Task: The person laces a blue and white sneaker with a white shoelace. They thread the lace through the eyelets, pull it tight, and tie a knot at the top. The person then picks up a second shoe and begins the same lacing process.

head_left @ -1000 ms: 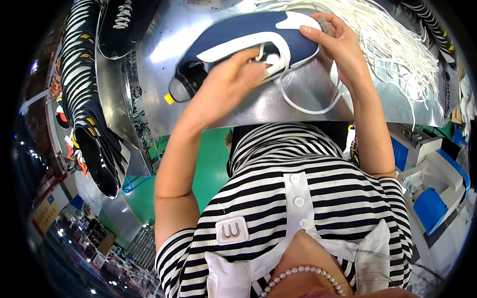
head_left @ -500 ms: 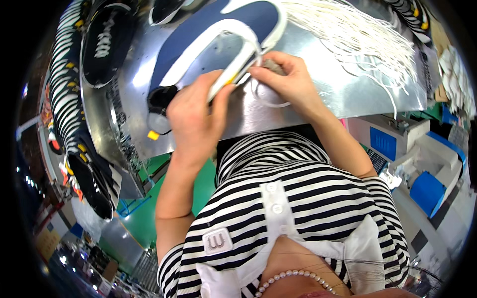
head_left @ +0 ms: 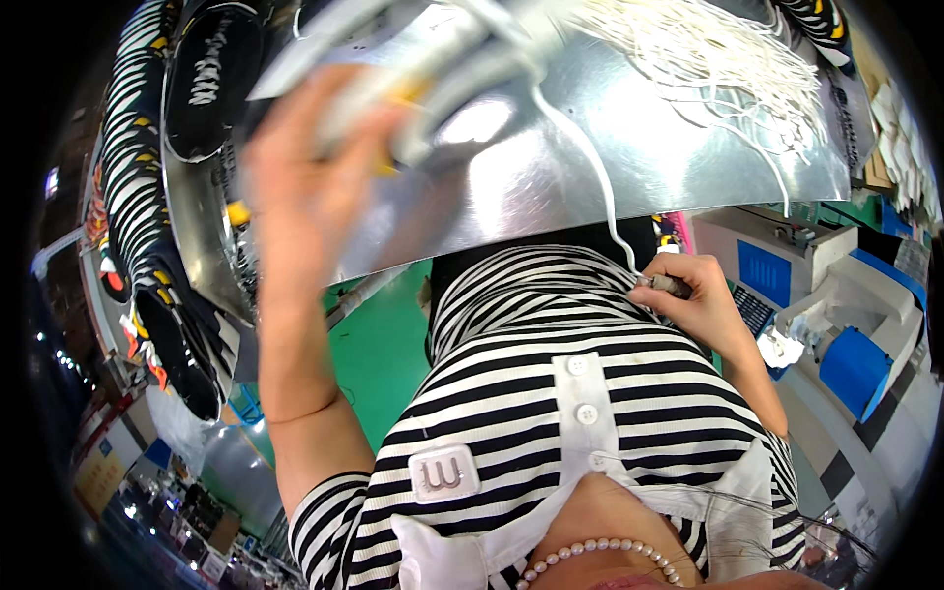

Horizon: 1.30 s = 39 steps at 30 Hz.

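Note:
My left hand [head_left: 315, 167], smeared by motion, grips a shoe upper [head_left: 462, 59] between thumb and fingers above the metal table. White edges and a yellow patch show on the upper; its outline is blurred. A white shoelace [head_left: 607, 192] runs from the upper down over the table's front edge to my right hand [head_left: 703, 295]. Closed in front of my striped shirt, that hand holds a short brown-handled tool [head_left: 671, 286], with the lace's end at its tip. Whether the lace is hooked or pinched there I cannot tell.
A heap of loose white laces [head_left: 718, 69] lies on the table's [head_left: 462, 211] right side. Laced black shoe uppers [head_left: 206, 88] sit at the far left, beside a long row of stacked striped uppers [head_left: 128, 197]. Grey-and-blue machinery [head_left: 787, 265] stands at the right.
My right hand has pulled away from the upper, down and to the right, drawing the lace out long. My left hand has swung up and left with the upper, tilting it.

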Motion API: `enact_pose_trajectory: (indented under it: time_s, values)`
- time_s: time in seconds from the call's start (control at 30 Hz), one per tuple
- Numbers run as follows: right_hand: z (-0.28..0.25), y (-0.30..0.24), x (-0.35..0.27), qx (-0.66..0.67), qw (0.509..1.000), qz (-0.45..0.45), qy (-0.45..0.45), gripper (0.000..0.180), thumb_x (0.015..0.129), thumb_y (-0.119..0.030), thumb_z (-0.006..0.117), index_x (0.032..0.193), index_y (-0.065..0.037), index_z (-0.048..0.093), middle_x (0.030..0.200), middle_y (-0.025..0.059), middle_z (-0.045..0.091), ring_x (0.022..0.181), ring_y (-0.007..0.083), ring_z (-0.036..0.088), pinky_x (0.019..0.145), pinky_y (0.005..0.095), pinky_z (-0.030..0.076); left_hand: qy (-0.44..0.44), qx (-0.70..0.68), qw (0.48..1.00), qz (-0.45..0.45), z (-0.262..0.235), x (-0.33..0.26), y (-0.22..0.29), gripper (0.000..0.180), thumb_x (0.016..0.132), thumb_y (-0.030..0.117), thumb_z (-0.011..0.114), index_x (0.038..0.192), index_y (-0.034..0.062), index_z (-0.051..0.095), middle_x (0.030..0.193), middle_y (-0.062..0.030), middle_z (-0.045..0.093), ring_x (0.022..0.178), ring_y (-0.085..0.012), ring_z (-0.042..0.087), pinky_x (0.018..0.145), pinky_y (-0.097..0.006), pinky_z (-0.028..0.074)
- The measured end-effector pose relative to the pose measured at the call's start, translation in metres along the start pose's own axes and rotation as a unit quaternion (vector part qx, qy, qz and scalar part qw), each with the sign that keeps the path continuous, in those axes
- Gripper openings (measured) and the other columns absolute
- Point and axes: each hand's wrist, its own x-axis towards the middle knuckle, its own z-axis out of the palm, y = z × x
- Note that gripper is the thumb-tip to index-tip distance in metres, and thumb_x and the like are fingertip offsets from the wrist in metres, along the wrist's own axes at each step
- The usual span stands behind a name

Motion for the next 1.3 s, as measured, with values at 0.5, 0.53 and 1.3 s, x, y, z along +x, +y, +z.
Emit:
enact_pose_trajectory:
  time_s: [0.5,0.53,1.3]
  values:
    - [-0.004,-0.061,0.179,0.064,0.982,-0.155,0.089,0.020,0.085,-0.017,0.074,0.076,-0.003,0.063,0.064,-0.0040,0.050,0.059,0.0040,0.046,0.053,0.0223,0.037,-0.212,0.186,0.956,0.081,0.039,-0.001,0.007,0.030,0.092,0.021,0.065,0.112,-0.0016,0.065,0.093,-0.0159,0.069,0.079,-0.0314,0.066,0.073,-0.035,0.052]
    - [-0.004,-0.066,0.182,0.100,0.981,-0.142,0.085,0.016,0.085,-0.013,0.072,0.076,-0.004,0.063,0.066,-0.0027,0.052,0.058,0.0045,0.046,0.052,0.0233,0.038,-0.194,0.198,0.955,0.102,0.049,0.003,0.003,0.026,0.090,0.025,0.067,0.098,0.0009,0.069,0.080,-0.0130,0.067,0.069,-0.0300,0.063,0.065,-0.036,0.049]
    - [0.026,-0.012,0.187,0.171,0.957,-0.200,0.122,0.035,0.079,-0.033,0.079,0.089,0.000,0.071,0.066,0.0022,0.062,0.059,0.0072,0.053,0.054,0.0251,0.042,-0.089,0.202,0.969,0.109,0.093,0.007,-0.022,0.017,0.082,0.025,0.075,0.080,0.0086,0.071,0.068,-0.0041,0.068,0.054,-0.0189,0.062,0.051,-0.029,0.047]
